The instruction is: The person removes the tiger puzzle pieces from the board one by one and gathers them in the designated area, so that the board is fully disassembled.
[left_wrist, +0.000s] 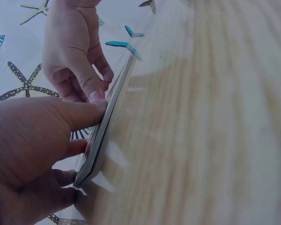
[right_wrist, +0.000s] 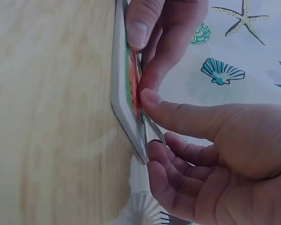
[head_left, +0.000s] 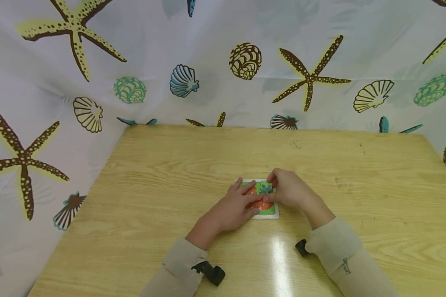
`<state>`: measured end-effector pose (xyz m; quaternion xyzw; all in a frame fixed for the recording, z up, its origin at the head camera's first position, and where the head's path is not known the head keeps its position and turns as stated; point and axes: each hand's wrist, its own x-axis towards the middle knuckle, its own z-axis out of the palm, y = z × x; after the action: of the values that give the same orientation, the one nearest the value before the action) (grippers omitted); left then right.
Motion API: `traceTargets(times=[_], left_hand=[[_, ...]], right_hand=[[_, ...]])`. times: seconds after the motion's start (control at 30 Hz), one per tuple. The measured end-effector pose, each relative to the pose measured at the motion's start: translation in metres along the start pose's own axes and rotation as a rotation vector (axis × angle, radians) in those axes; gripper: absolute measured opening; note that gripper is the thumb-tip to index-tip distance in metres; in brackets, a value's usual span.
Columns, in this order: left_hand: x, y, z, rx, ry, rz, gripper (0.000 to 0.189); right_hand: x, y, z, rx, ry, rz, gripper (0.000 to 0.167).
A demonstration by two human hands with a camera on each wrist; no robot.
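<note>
A small jigsaw puzzle point(head_left: 269, 212) in a white frame lies flat on the table, its picture green and orange-red. My left hand point(head_left: 235, 207) rests across its left part with fingers spread over the pieces, and its thumb lies near the lower edge. At the top right corner my right hand point(head_left: 290, 190) pinches a puzzle piece point(right_wrist: 154, 127) between thumb and curled fingers. That piece stands tilted up from the board in the right wrist view. A grey-green patch with knob-shaped outlines shows beside the right fingertips. Fingers of both hands meet close over the middle and hide part of the picture.
The wooden table point(head_left: 163, 165) runs out on all sides of the puzzle. Behind it and at the left hangs a white cloth point(head_left: 215, 33) printed with starfish and shells. Dark wrist mounts point(head_left: 213, 274) hang below both beige sleeves.
</note>
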<state>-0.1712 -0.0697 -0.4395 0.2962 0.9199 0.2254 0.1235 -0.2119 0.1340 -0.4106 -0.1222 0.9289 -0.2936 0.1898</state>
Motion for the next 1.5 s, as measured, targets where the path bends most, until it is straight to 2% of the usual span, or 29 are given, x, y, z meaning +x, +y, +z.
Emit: traceTargets(times=[0.2,0.43,0.6,0.8,0.97,1.1,1.2,1.33,1.5], left_hand=[[0.000,0.002,0.001,-0.022,-0.005,-0.011,0.045],[0.000,0.003,-0.001,-0.029,0.005,-0.018,0.044],[0.001,0.002,-0.001,-0.034,0.009,-0.023,0.045],[0.001,0.001,0.000,-0.020,0.010,-0.025,0.045],[0.001,0.001,0.000,-0.022,0.010,-0.032,0.045],[0.001,0.001,0.001,-0.031,0.009,-0.036,0.045],[0.001,0.000,0.001,-0.034,0.007,-0.038,0.046],[0.001,0.000,0.001,-0.037,0.012,-0.037,0.045],[0.000,0.000,0.001,-0.036,0.015,-0.043,0.045]], right_hand=[[-0.002,0.005,-0.002,0.045,0.061,-0.030,0.017],[-0.002,0.005,-0.007,0.085,0.127,-0.042,0.009],[-0.001,0.003,-0.011,0.125,0.148,-0.006,0.015],[-0.002,0.005,-0.016,0.152,0.113,0.040,0.025],[-0.003,0.007,-0.020,0.246,0.096,0.091,0.024],[-0.005,0.009,-0.024,0.312,0.075,0.093,0.032],[-0.006,0.011,-0.026,0.312,0.063,0.090,0.033],[-0.006,0.013,-0.028,0.308,0.063,0.105,0.026],[-0.007,0.016,-0.030,0.287,0.050,0.096,0.035]])
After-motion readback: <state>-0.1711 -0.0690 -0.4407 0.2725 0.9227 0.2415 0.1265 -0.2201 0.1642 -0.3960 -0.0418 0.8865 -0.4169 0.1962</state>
